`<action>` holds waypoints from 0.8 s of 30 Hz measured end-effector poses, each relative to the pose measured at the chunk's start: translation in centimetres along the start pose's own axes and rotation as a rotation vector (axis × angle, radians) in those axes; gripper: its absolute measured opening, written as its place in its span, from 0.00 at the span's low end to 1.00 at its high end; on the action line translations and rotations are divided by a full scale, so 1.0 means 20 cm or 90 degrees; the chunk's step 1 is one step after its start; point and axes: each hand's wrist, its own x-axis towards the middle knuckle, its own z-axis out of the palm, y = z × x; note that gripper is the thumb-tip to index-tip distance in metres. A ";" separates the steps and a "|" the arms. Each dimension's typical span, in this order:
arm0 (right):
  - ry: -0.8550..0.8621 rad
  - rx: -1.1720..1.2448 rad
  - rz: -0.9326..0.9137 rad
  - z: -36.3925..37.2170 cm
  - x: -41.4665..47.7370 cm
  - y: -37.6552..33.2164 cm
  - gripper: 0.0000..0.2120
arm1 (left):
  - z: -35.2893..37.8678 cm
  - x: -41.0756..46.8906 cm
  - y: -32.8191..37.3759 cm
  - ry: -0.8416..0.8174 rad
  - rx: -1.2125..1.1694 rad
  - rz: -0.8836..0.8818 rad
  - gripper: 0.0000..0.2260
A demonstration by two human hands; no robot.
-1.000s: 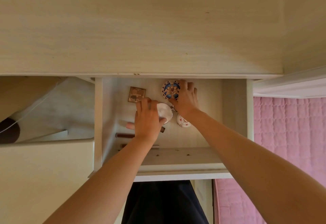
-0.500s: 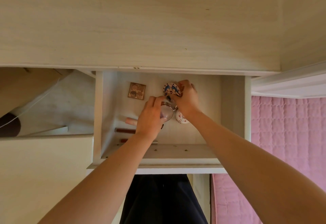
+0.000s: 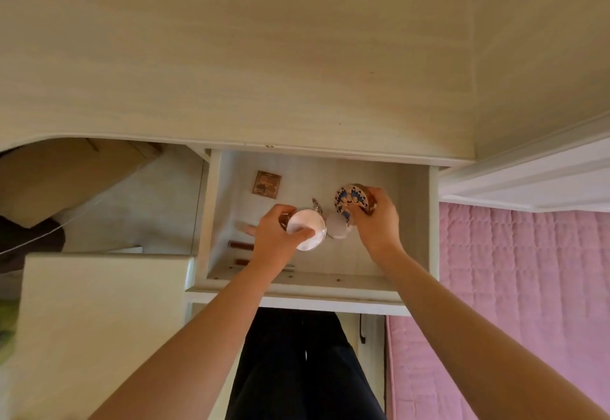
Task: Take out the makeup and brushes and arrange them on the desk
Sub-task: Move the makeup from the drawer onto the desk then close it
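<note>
Both hands are inside the open white drawer (image 3: 432,221) below the pale wooden desk top (image 3: 264,56). My left hand (image 3: 275,238) grips a round silver-rimmed mirror compact (image 3: 308,233), tilted up off the drawer floor. My right hand (image 3: 376,221) holds a round blue-patterned compact (image 3: 350,200) on its edge, and a small round white case (image 3: 336,229) hangs just below it. A brown square palette (image 3: 266,183) lies at the back left of the drawer. Two reddish-brown tubes (image 3: 241,245) and a pinkish stick (image 3: 246,228) lie at the left, partly hidden by my left hand.
A white cabinet top (image 3: 99,304) stands to the left of the drawer. A pink quilted bed cover (image 3: 528,287) fills the right side. My dark trousers (image 3: 303,370) show below the drawer front. A thin white cord (image 3: 49,233) runs across the floor at left.
Both hands have lifted their round compacts off the drawer floor and tilted them; the white case has come up with the right hand. The view has shifted so the drawer sits lower.
</note>
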 end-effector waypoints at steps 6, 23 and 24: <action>-0.011 0.097 0.010 -0.11 -0.21 -0.01 0.20 | -0.05 -0.24 0.06 0.064 -0.204 -0.106 0.23; -0.097 0.181 -0.009 -0.13 -0.47 -0.33 0.19 | -0.33 -0.52 0.25 0.209 -0.466 -0.107 0.20; -0.095 0.177 -0.013 -0.11 -0.47 -0.35 0.19 | -0.36 -0.49 0.26 0.211 -0.460 -0.103 0.20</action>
